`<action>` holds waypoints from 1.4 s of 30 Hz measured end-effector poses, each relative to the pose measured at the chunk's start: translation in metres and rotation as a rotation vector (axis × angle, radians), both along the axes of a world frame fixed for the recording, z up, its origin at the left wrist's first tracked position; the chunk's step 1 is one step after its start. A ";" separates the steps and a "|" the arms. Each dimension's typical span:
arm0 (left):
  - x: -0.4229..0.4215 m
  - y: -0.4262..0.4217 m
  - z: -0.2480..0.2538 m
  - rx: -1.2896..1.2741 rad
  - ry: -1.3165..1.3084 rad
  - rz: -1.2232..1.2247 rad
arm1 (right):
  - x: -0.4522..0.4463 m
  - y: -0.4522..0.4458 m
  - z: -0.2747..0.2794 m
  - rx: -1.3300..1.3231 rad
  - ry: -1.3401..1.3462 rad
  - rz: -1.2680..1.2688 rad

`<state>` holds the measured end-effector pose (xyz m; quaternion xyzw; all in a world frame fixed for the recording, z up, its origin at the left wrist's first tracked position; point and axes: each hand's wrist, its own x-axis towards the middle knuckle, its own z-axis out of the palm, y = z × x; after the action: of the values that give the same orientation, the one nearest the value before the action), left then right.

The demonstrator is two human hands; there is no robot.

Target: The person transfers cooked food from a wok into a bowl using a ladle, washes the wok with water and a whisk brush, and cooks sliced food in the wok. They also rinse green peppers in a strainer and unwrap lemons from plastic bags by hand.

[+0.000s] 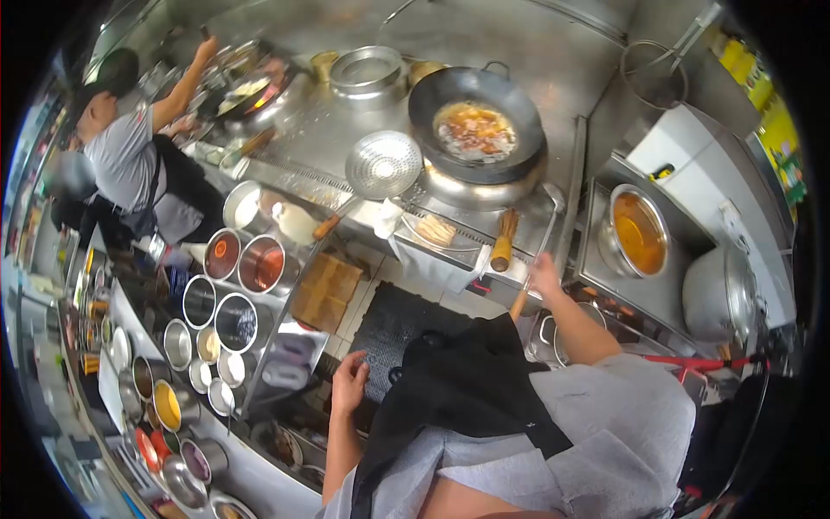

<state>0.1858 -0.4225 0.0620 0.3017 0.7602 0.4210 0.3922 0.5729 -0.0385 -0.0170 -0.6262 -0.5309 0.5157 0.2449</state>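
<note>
My right hand (pixel 544 277) is closed round the handle of a long metal ladle (pixel 554 201), whose bowl end points up toward the stove. Away from the counter, my left hand (pixel 350 381) hangs over the floor mat with its fingers apart and nothing in them. A black wok (pixel 421 102) sits on the burner, with bubbling oil and reddish food (pixel 475 130) inside. Left of the wok lies a perforated strainer (pixel 384 164) with a wooden handle. A bamboo brush (pixel 504 242) rests at the counter's front edge near my right hand.
A bowl of orange liquid (pixel 639 229) and a large lidded pot (pixel 718 290) stand at the right. Several metal containers (pixel 236 322) fill the left counter. Another person (pixel 130 160) works at a second wok (pixel 246 91) at the upper left. A black mat (pixel 402 320) covers the floor.
</note>
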 end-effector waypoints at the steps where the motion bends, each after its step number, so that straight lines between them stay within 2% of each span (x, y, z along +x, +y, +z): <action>1: -0.006 0.001 -0.003 -0.007 -0.004 -0.054 | 0.031 -0.008 -0.026 -0.149 0.072 -0.283; 3: -0.023 0.004 -0.020 0.009 0.003 -0.154 | 0.050 -0.049 -0.039 -0.309 0.039 -0.505; 5: -0.035 0.011 -0.027 0.003 -0.104 -0.303 | 0.036 -0.095 -0.069 -0.368 0.086 -0.458; 7: -0.047 0.028 -0.015 -0.061 -0.062 -0.410 | -0.007 -0.128 -0.056 -0.379 0.253 -0.457; 9: -0.054 0.045 -0.012 -0.024 0.067 -0.584 | -0.033 -0.129 -0.091 -0.302 0.481 -0.472; 10: -0.055 0.055 0.003 -0.039 0.168 -0.648 | -0.035 -0.131 -0.085 -0.303 0.476 -0.480; 12: -0.049 0.072 0.011 -0.025 0.172 -0.664 | -0.041 -0.116 -0.048 -0.381 0.486 -0.457; 13: -0.047 0.081 0.016 -0.003 0.188 -0.677 | -0.043 -0.111 -0.021 -0.371 0.506 -0.541; 14: -0.045 0.092 0.020 -0.005 0.193 -0.685 | -0.035 -0.101 -0.011 -0.248 0.438 -0.531; 15: -0.040 0.102 0.022 0.003 0.142 -0.744 | -0.027 -0.096 0.013 -0.107 0.469 -0.527; 16: -0.035 0.113 0.023 0.010 0.088 -0.802 | -0.013 -0.088 0.039 -0.169 0.670 -0.533; 17: -0.030 0.124 0.025 0.008 0.088 -0.806 | -0.008 -0.092 0.068 -0.175 0.757 -0.497; 18: -0.026 0.134 0.026 0.035 0.093 -0.846 | -0.006 -0.105 0.079 -0.126 0.725 -0.453; 21: -0.016 0.155 0.018 0.078 0.062 -0.882 | -0.010 -0.147 0.072 -0.036 0.755 -0.400; 23: -0.009 0.165 0.013 0.101 -0.109 -0.828 | -0.019 -0.161 0.070 -0.003 0.815 -0.388; 25: -0.006 0.179 0.007 0.022 -0.134 -0.817 | -0.026 -0.163 0.083 -0.110 0.795 -0.378; 26: -0.005 0.187 0.001 -0.060 -0.162 -0.805 | -0.020 -0.153 0.072 -0.002 0.642 -0.249; 27: -0.006 0.200 -0.009 -0.057 -0.161 -0.802 | -0.013 -0.146 0.079 0.000 0.643 -0.244; 29: -0.012 0.242 -0.036 0.036 -0.023 -0.769 | 0.001 -0.124 0.097 0.061 0.362 -0.221; 31: -0.008 0.295 -0.032 0.268 0.289 -0.675 | 0.033 -0.097 0.096 0.115 0.237 -0.134; 33: -0.001 0.360 -0.018 0.434 0.355 -0.566 | 0.080 -0.064 0.083 0.171 -0.016 -0.048; 34: 0.007 0.386 0.002 0.474 0.391 -0.506 | 0.099 -0.049 0.095 0.297 -0.248 0.080; 35: 0.016 0.410 0.020 0.586 0.491 -0.477 | 0.113 -0.035 0.122 0.417 -0.481 0.211; 37: 0.032 0.454 0.047 0.638 0.582 -0.468 | 0.107 -0.013 0.196 0.456 -0.709 0.309; 39: 0.042 0.497 0.044 0.620 0.713 -0.499 | 0.095 0.014 0.256 0.352 -0.977 0.453; 40: 0.045 0.513 0.037 0.616 0.710 -0.492 | 0.090 0.028 0.275 0.351 -0.979 0.462; 42: 0.047 0.534 0.015 0.257 0.931 -0.596 | 0.082 0.051 0.298 0.271 -1.124 0.668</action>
<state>0.2332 0.1116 0.0774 0.7024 0.6775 0.2040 0.0776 0.6547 0.0128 0.2809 -0.5651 -0.8035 0.0875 -0.1654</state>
